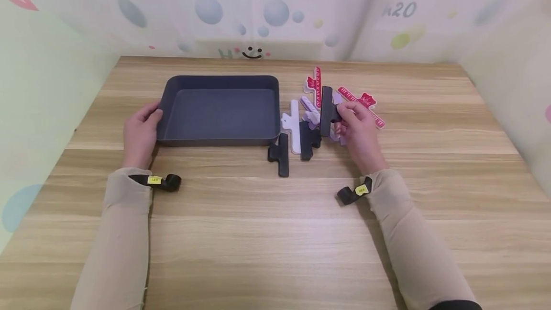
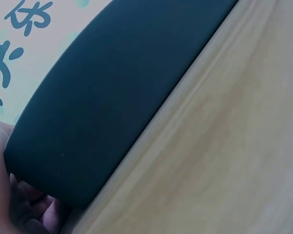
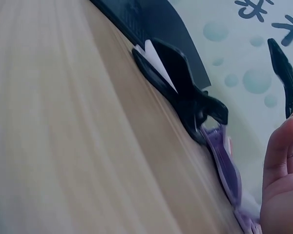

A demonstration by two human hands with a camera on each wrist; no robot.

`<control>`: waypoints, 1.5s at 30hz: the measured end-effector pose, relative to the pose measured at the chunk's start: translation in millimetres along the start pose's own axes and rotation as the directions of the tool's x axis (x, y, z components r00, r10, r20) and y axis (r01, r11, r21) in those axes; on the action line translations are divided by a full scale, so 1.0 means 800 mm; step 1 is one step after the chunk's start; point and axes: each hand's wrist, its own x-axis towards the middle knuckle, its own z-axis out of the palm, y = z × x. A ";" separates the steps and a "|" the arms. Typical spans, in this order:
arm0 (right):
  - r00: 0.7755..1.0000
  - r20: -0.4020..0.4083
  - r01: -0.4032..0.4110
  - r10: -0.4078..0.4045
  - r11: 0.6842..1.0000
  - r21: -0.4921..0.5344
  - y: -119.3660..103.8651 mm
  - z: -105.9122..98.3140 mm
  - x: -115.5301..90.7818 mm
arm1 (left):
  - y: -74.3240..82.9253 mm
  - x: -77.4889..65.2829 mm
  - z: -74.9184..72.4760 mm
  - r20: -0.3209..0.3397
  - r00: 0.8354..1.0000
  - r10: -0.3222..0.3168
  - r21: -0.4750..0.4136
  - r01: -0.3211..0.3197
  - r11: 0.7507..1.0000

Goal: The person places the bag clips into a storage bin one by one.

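Black clip, 1: raised above the bench, right of the tray, pinched by the right hand. Dark tray, 1: on the bench, left side gripped by the left hand. Also right of the tray: 2 other black clips, 1 white clip, 2 red clips, purple clips, overlapping, count unclear.

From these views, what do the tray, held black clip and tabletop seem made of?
Tray: matte metal or plastic; smooth, dark surface leaves it open.
Held clip: likely satin plastic; moulded-looking, uniformly black body.
Tabletop: wood or laminate, low sheen; streaky grain.
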 end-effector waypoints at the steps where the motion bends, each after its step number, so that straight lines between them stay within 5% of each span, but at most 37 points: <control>1: 1.000 0.004 -0.006 0.006 1.000 0.005 0.000 0.003 0.001 | 0.000 0.000 -0.001 -0.002 1.000 0.000 0.005 0.000 1.000; 18: 0.999 0.043 0.027 -0.026 0.999 -0.028 0.009 0.040 0.014 | 0.011 -0.001 -0.004 0.015 1.000 0.016 0.032 -0.016 0.999; 23: 0.999 0.037 -0.017 0.018 0.999 -0.046 0.011 0.060 0.020 | 0.013 0.000 -0.001 0.017 0.999 0.029 0.023 -0.030 0.999; 34: 0.998 0.012 -0.047 0.055 0.928 -0.369 0.004 0.086 0.031 | 0.011 -0.001 -0.006 -0.004 1.000 0.018 0.044 -0.018 0.999; 45: 0.997 0.016 -0.067 0.076 0.947 -0.315 0.018 0.117 0.039 | 0.004 -0.002 -0.003 0.007 1.000 0.012 0.030 -0.012 0.999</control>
